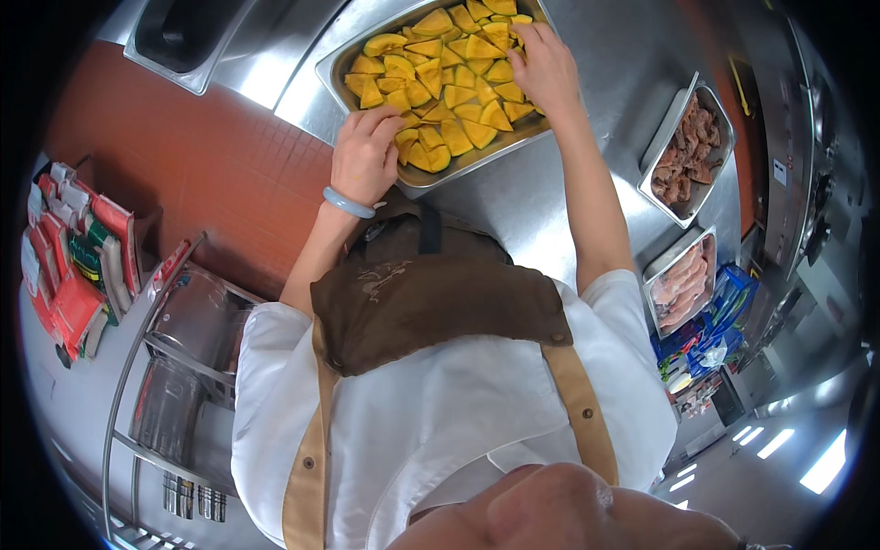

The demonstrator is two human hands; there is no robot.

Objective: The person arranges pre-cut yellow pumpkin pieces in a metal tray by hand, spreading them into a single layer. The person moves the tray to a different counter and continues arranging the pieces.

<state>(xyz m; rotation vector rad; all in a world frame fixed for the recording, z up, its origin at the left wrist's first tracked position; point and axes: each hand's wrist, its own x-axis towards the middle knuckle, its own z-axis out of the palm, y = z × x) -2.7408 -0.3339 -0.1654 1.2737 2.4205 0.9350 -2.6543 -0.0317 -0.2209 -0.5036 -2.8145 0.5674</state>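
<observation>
1. nearest, across the bottom of the frame, are a white short-sleeved shirt (458,394) and a brown cloth apron (440,307) with tan straps (307,463).
2. the left hand (364,158), above a pale blue-grey ring bracelet (348,203), is at upper centre-left, its fingers curled over the near left edge of the load; i cannot tell whether they grip a piece.
3. the right hand (547,69) is at upper centre-right, fingers bent down and thumb apart from them, at the right-hand pieces; whether it pinches one i cannot tell.
4. between the hands, at top centre, yellow-orange pumpkin wedges with green rind (430,76) lie spread, some overlapping, in a shallow rectangular steel tray (477,163).
5. the tray sits tilted in the frame on a shiny steel counter (605,110).
6. at right, a deep steel pan (662,137) holds brown meat chunks (694,151); below it in the frame, another steel pan holds pale pink meat (680,284), with crumpled blue plastic (729,312) just beside.
7. farther off, a dark sink basin (179,37) is at upper left, above reddish-brown flooring (183,137).
8. red, white and green bags (78,302) are stacked at far left; bright ceiling lights (825,461) show at lower right.
</observation>
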